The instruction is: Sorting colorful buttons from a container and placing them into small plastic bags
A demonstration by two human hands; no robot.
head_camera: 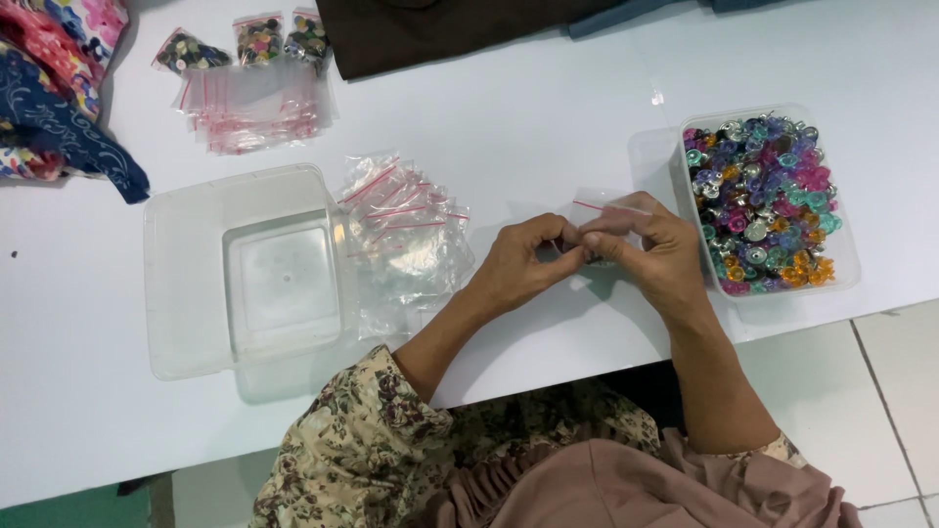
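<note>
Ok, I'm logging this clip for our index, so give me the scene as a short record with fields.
surface: white table
left hand: pinching small bag
right hand: pinching same bag
right of hands: tub of coloured beads
left of hands: loose bags, empty tub
far left: bag stack, filled bags, cloth

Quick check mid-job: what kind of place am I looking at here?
Probably a small craft or sewing-supplies packing table. A clear tub of colourful buttons sits by the right hand, both hands pinch a small zip bag, and a pile of empty zip bags lies beside the left hand.
</note>
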